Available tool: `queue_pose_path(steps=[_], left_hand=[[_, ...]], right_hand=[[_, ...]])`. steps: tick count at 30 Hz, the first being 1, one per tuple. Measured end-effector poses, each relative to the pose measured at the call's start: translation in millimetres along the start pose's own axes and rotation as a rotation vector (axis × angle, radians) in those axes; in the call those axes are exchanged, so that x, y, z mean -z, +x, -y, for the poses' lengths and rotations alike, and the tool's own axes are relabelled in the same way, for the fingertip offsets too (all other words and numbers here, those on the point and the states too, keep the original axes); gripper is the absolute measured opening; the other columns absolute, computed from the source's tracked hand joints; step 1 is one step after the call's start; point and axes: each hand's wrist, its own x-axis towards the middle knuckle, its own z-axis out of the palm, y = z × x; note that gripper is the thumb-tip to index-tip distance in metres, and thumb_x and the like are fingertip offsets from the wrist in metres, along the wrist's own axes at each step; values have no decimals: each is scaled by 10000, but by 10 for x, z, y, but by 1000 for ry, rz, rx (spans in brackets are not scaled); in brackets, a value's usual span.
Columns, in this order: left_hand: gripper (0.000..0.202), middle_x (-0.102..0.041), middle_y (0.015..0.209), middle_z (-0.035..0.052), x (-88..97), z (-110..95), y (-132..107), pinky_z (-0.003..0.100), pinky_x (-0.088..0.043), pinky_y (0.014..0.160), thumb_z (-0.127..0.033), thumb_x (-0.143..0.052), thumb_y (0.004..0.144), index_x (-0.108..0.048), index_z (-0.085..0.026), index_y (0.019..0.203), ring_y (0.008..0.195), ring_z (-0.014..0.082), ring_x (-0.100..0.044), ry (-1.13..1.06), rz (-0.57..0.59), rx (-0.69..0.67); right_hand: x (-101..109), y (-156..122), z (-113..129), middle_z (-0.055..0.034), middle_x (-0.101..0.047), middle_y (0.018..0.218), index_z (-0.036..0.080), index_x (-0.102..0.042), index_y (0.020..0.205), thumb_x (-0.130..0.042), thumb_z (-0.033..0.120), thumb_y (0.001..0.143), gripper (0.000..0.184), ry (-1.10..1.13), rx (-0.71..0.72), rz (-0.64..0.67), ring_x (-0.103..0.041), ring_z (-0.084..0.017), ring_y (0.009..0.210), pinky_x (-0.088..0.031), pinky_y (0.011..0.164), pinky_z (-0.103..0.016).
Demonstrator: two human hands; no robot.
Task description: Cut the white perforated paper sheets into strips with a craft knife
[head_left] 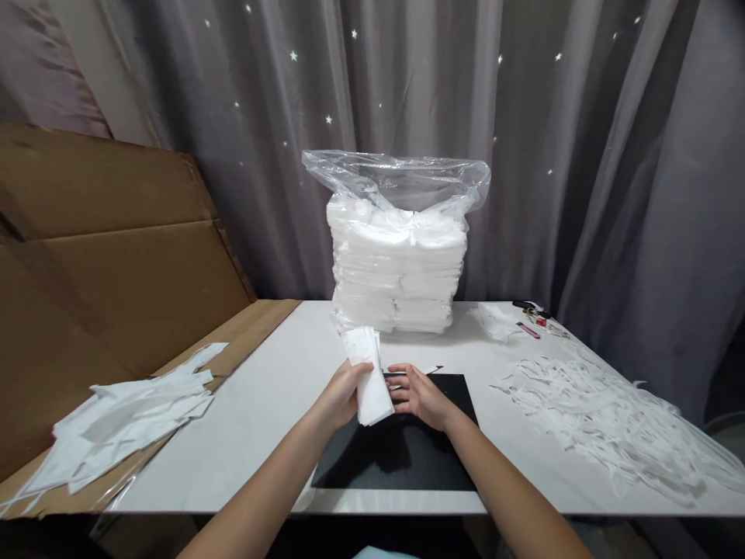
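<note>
My left hand [344, 394] grips a small stack of folded white fabric pieces [371, 384], its thumb across the front. The stack tilts above a black mat [401, 458] on the white table. Just right of the stack is my right hand [420, 394], fingers apart and pointing toward it; whether the fingertips touch the edge I cannot tell. Behind my right hand a thin, pale tool with a dark tip [434, 369] lies partly hidden at the mat's far edge.
A clear plastic bag [399, 256] of stacked white pieces stands at the back. White strips [617, 419] heap on the right, near a pink cutter [528, 330] and keys [541, 320]. On the left, flat white pieces [133, 411] lie on cardboard [105, 248].
</note>
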Motion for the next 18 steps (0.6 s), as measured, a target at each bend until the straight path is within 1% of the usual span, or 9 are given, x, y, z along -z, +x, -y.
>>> queue_pose_path(steps=[3,5,6,8,9,12,14,16,18], left_hand=[[364,-660,918,41,-130,65,-18,278,-529,684,-228,-562,750,-484,-188,1103,822,198,-659,-32,-48,-102],[367,-650,852,17,-207,95,-26,248,-502,627,-265,-618,727,-498,-189,1065,754,179,-646,-60,-86,-157],[370,-643,808,4,-240,106,-29,240,-489,598,-278,-645,704,-506,-188,1036,707,171,-636,-80,-104,-176],[372,-636,755,-10,-294,122,-26,235,-480,582,-276,-677,644,-527,-182,971,655,158,-622,-145,-138,-202],[361,-640,746,-9,-315,129,-19,235,-483,593,-269,-677,615,-541,-174,935,653,155,-621,-188,-155,-211],[269,-639,677,9,-365,143,17,242,-495,601,-314,-605,570,-572,-148,779,611,153,-615,-334,-218,-216],[262,-604,578,5,-388,148,45,250,-486,544,-397,-532,589,-558,-156,686,521,147,-582,-424,-263,-218],[321,-556,495,-11,-402,150,69,248,-459,478,-477,-482,639,-554,-165,665,442,136,-535,-492,-291,-225],[373,-533,465,-30,-403,148,89,230,-425,432,-531,-498,699,-569,-166,692,402,121,-503,-534,-301,-238]], right_hand=[[-96,-49,18,-107,-634,1129,267,-391,1268,-332,632,910,515,116,-44,186,-686,-223,941,-575,726,-420],[-137,-51,1,-82,-643,1071,269,-312,1336,-391,570,920,520,42,-18,206,-693,-202,890,-581,706,-391],[-147,-45,-11,-69,-656,1000,250,-301,1344,-397,523,933,503,-49,13,168,-697,-193,822,-581,682,-378],[-148,-33,-30,-49,-661,866,207,-352,1315,-411,432,940,441,-256,92,45,-681,-190,700,-572,656,-381],[-144,-30,-35,-55,-659,861,197,-388,1292,-435,396,930,416,-332,128,-9,-674,-203,710,-563,687,-403],[-145,-46,-40,-121,-630,1083,195,-462,1253,-530,321,870,409,-442,206,-101,-628,-281,971,-482,879,-485],[-173,-64,-51,-157,-578,1199,183,-473,1260,-532,306,861,422,-529,257,-129,-575,-315,1080,-445,927,-496],[-217,-77,-74,-181,-584,1166,153,-467,1280,-485,308,886,424,-683,318,-145,-595,-316,1026,-479,871,-477],[-257,-82,-95,-184,-604,1080,126,-456,1298,-426,305,916,423,-850,384,-170,-621,-296,923,-514,784,-440]])
